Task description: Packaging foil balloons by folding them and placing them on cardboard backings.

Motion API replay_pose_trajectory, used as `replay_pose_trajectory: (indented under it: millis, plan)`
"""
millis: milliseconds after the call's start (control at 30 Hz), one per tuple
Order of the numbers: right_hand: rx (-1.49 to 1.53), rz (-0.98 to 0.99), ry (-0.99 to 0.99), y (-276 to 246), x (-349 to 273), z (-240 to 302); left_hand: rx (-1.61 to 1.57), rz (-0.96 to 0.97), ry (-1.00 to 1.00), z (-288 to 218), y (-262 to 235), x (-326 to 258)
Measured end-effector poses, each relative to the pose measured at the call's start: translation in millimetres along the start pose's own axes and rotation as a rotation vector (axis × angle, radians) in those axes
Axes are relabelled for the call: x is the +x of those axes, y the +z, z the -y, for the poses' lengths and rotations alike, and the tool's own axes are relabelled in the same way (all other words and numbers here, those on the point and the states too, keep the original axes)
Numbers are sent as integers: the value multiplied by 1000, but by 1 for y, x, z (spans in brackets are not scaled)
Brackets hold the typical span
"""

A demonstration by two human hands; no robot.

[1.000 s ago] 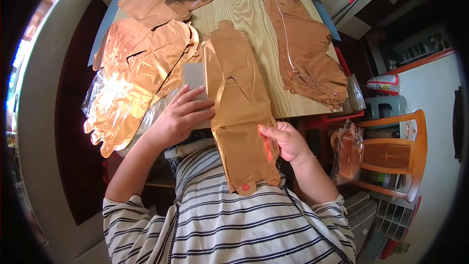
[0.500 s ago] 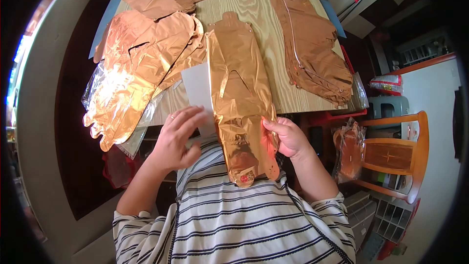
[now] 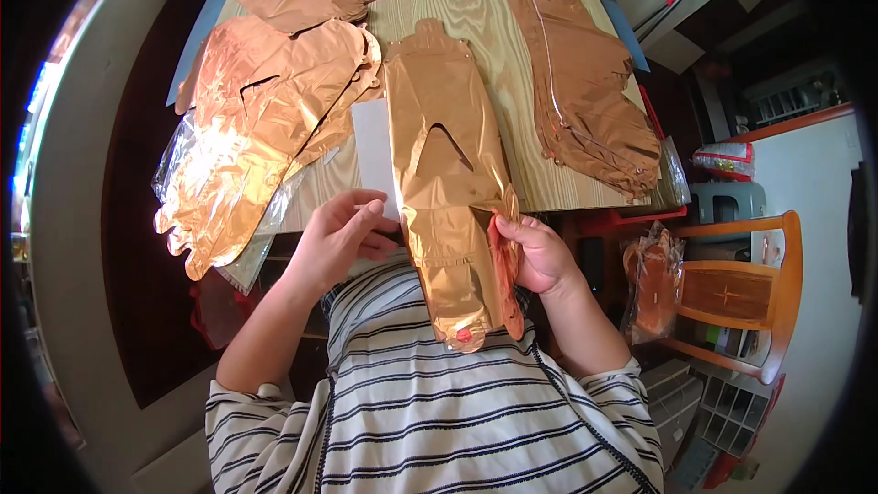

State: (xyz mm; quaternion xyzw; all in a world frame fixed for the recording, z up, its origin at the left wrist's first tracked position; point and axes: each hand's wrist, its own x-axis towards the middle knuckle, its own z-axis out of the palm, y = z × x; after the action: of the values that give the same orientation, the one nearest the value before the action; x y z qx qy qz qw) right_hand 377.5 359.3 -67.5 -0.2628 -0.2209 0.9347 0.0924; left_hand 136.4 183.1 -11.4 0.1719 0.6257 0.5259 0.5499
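A flat, copper-gold foil balloon (image 3: 444,165) extends from the table over its near edge toward my lap, with a slit-like fold in its middle. My right hand (image 3: 538,252) pinches its right edge between thumb and fingers, where an orange-red underside shows. A small red mark sits at the balloon's lower tip. A white card (image 3: 371,146) lies partly under the balloon's left edge. My left hand (image 3: 343,233) is closed at the card's lower end, thumb against fingers; part of its grip is hidden.
More flat foil balloons (image 3: 265,101) lie left on the wood-grain table (image 3: 457,0), over clear plastic. Another stack of foil balloons (image 3: 585,82) is at the right, with a white cord across it. A wooden chair (image 3: 732,293) stands right, a bagged copper-coloured item (image 3: 654,288) beside it.
My left hand has come down and its fingers have closed at the card's lower end. The card has slid up and further under the balloon. My right hand keeps its pinch.
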Motion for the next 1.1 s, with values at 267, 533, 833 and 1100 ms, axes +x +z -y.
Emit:
replay_pose_trajectory:
  millis: [267,533,833,1100]
  plan:
    - [-189,-27,49,17,-3,7,-315,107,-125,0,-4,34]
    - [-509,-248,-24,34,-10,41,-261,48,-133,-4,-4,39]
    - [-770,-175,-18,45,13,57,-308,33,-94,-7,5,34]
    - [-676,-332,-54,50,24,66,-266,34,-73,-2,4,39]
